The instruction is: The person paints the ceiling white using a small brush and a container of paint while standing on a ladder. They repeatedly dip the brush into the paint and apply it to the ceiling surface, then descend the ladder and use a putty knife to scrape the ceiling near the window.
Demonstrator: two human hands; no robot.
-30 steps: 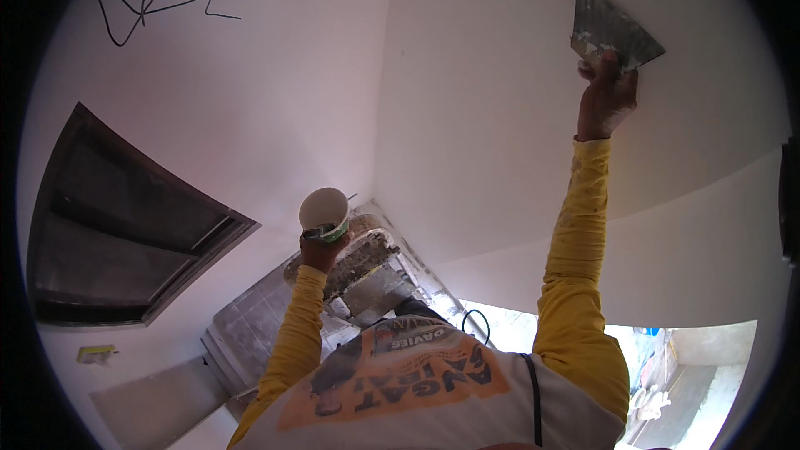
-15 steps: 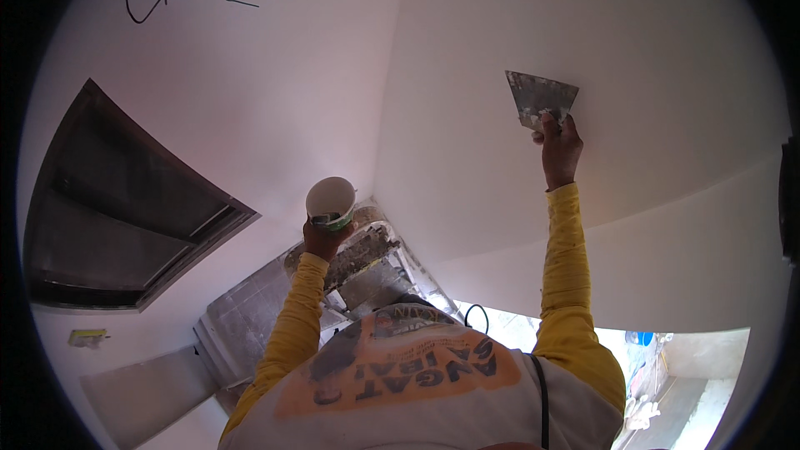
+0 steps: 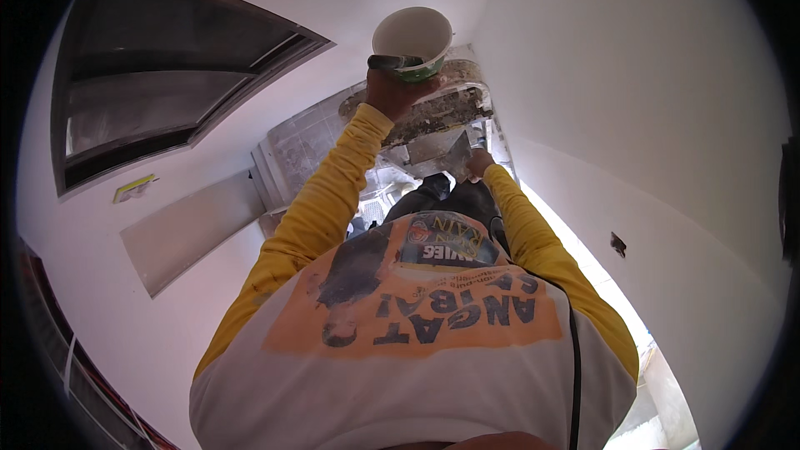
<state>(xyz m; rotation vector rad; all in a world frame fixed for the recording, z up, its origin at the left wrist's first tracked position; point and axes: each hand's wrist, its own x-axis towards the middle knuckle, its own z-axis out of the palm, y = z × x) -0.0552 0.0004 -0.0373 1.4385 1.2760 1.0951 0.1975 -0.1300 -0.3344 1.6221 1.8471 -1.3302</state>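
My left hand (image 3: 400,93) is raised, its fingers closed around a white tub (image 3: 411,33) with a green band. A dark tool handle (image 3: 395,62) lies against the tub's near rim, by the same hand; its other end cannot be made out. Lower and to the right, my right hand (image 3: 478,164) grips a putty knife (image 3: 458,156) with a wide, smeared grey metal blade. The blade is down near my legs, off the wall. How the right fingers wrap the handle is mostly hidden.
A dark-framed window (image 3: 158,75) is in the left wall. Below my hands is a plaster-stained platform (image 3: 454,108). The smooth pale wall (image 3: 633,108) curves up on the right, with a small dark hole (image 3: 617,244). A yellow-edged fitting (image 3: 135,189) sits on the left wall.
My right hand has come down from the right wall to beside my legs, bringing the putty knife. The view has tilted down and turned; the tub now appears higher and farther right.
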